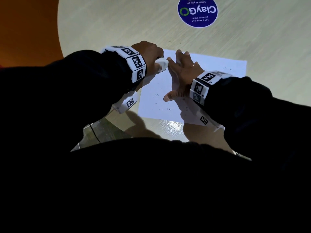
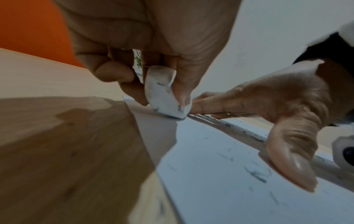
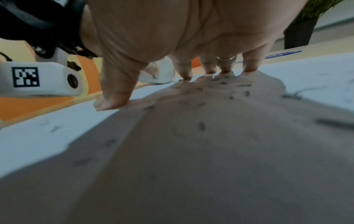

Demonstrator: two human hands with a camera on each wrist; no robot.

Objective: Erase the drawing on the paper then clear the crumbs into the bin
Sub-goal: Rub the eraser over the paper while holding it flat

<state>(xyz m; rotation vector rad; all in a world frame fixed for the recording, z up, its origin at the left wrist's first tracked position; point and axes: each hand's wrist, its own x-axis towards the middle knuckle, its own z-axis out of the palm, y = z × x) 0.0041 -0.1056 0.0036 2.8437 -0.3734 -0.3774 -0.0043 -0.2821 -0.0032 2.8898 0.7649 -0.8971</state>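
Observation:
A white sheet of paper lies on the pale wooden table. My left hand pinches a white eraser between thumb and fingers, its lower end touching the paper's far left corner. My right hand lies spread flat on the sheet, fingers straight and thumb out to the side. Dark eraser crumbs are scattered on the paper near that thumb, and under the right palm. No bin is in view.
A round blue sticker is on the table beyond the paper. The table's curved edge runs at left against an orange floor. A few crumbs lie near the paper's right end.

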